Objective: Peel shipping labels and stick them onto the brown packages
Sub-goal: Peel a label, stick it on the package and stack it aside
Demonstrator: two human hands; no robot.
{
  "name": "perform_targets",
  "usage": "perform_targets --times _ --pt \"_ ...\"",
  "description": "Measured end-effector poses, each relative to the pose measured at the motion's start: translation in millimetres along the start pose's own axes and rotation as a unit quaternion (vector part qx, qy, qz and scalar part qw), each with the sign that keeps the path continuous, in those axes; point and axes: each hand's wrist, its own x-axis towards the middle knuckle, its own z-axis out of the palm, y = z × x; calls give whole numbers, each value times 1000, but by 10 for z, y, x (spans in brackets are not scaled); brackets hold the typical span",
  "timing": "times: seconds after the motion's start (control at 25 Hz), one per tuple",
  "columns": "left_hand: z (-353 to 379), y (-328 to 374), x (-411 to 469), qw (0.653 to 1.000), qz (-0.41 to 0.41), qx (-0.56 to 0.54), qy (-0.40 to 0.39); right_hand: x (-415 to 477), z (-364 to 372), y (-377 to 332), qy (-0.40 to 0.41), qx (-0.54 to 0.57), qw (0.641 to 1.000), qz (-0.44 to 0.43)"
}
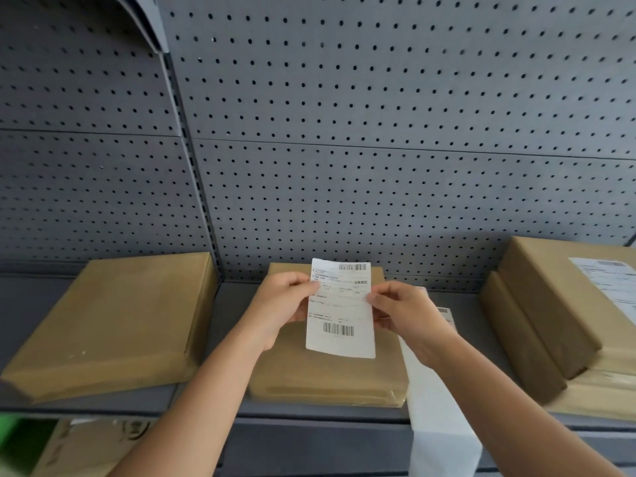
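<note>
Both my left hand [280, 306] and right hand [401, 313] pinch the white shipping label [340, 309] by its side edges, printed face toward me, above the middle brown package [327, 373].

Both forearms reach forward. The left grip [282, 306] and right grip [407, 315] pinch one label [340, 315] by its sides.

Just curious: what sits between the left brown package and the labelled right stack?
Head view: a third brown package, a label held over it, and a white paper strip.
</note>
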Motion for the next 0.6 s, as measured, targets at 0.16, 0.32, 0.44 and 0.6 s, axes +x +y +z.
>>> perform_targets --times 0.16,0.32,0.44,0.6 --pt "-96 -86 72 998 1 50 37 156 125 48 23 -29 999 -11" --pt "-164 -174 186 982 34 171 75 298 259 146 53 -121 991 -37" --pt "-166 -242 289 974 34 208 81 403 296 235 67 -211 973 -58" --pt "-166 -336 394 968 16 231 94 441 317 257 75 -264 958 -84"
